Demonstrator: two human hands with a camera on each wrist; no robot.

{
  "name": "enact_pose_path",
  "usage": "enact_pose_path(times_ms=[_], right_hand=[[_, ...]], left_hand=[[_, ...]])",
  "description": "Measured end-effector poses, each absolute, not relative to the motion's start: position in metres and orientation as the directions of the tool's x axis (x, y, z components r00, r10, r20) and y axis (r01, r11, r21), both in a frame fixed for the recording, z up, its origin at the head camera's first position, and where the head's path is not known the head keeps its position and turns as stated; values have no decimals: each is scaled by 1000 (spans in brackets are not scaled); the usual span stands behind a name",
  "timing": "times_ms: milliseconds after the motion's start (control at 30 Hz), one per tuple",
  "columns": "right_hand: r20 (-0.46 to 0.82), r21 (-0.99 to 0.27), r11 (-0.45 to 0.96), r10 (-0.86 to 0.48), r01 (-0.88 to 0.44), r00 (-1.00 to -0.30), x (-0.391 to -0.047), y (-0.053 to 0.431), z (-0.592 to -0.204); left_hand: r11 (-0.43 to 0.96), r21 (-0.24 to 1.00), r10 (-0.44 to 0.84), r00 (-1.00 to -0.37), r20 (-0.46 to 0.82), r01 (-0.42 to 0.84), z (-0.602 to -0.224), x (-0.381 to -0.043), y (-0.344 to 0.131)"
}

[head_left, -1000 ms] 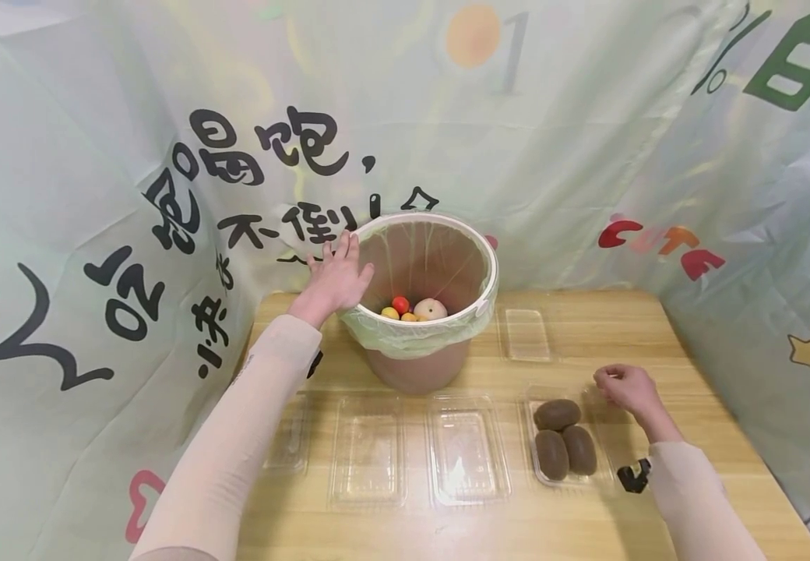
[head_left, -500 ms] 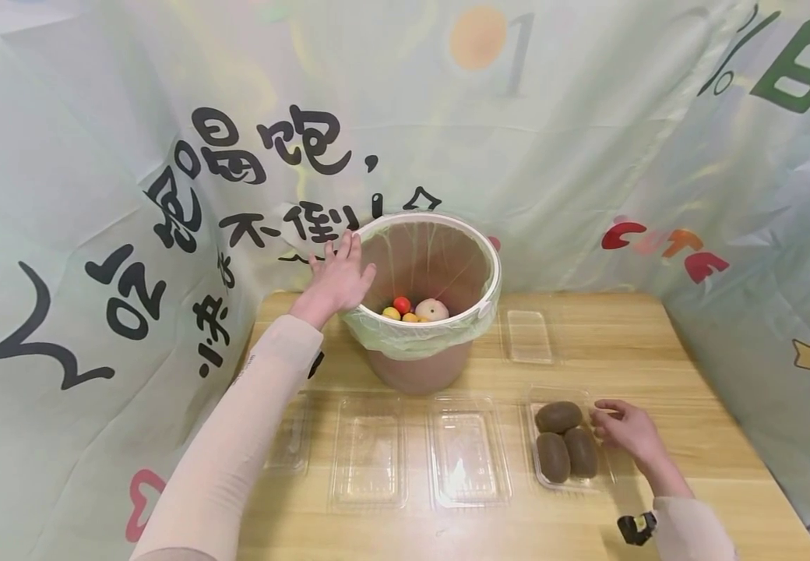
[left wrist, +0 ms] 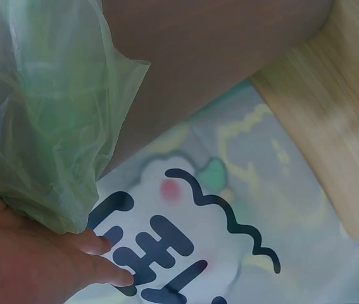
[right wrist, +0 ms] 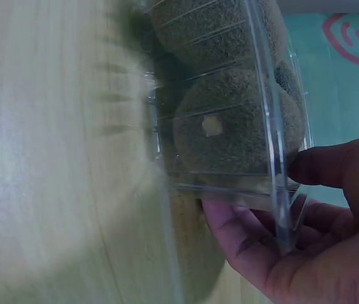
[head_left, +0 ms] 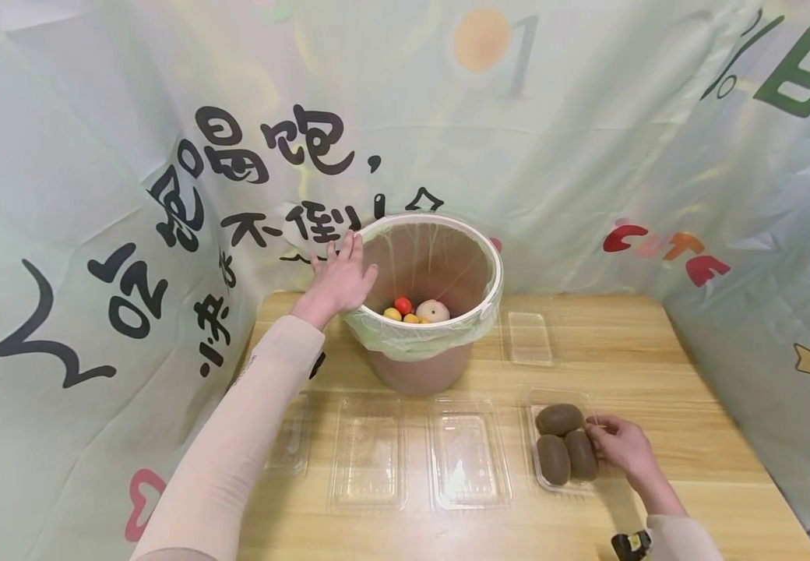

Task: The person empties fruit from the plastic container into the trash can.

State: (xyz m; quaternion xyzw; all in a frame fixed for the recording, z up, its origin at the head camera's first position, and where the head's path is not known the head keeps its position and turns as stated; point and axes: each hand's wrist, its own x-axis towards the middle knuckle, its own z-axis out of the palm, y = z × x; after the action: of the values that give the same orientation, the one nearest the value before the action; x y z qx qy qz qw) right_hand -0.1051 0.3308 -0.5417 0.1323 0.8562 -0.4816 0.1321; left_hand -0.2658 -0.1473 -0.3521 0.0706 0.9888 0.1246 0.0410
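Observation:
Three brown fuzzy kiwis (head_left: 554, 460) sit in a clear plastic container (head_left: 541, 486) at the right of the table. My right hand (head_left: 625, 446) pinches the container's right side wall, thumb inside by a kiwi (right wrist: 230, 126) and fingers outside, as the right wrist view shows. My left hand (head_left: 340, 279) lies on the left rim of a pinkish-brown bin (head_left: 415, 375), fingers spread. A pale green bag (left wrist: 52, 114) lines the bin and hangs over its rim, next to the left fingers. Inside the bin lie a red fruit (head_left: 403, 305), a pale round fruit (head_left: 433, 312) and several yellow ones.
Two clear containers (head_left: 368, 499) (head_left: 471, 499) stand in the front row, with another container (head_left: 289, 436) partly behind the left arm. One more clear container (head_left: 530, 339) lies behind the kiwis. A printed cloth (head_left: 573, 156) surrounds the wooden table (head_left: 629, 335).
My right hand has come down and to the left, from beside the kiwi container to a pinch on its right wall. The left hand stays on the bin's rim.

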Motion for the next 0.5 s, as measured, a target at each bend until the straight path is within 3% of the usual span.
enact_pose_path(times_ms=[500], right_hand=[[-378, -798, 466, 109, 383, -920, -105, 332, -544]], left_hand=[[957, 259, 149, -987, -56, 130, -352, -266, -147]])
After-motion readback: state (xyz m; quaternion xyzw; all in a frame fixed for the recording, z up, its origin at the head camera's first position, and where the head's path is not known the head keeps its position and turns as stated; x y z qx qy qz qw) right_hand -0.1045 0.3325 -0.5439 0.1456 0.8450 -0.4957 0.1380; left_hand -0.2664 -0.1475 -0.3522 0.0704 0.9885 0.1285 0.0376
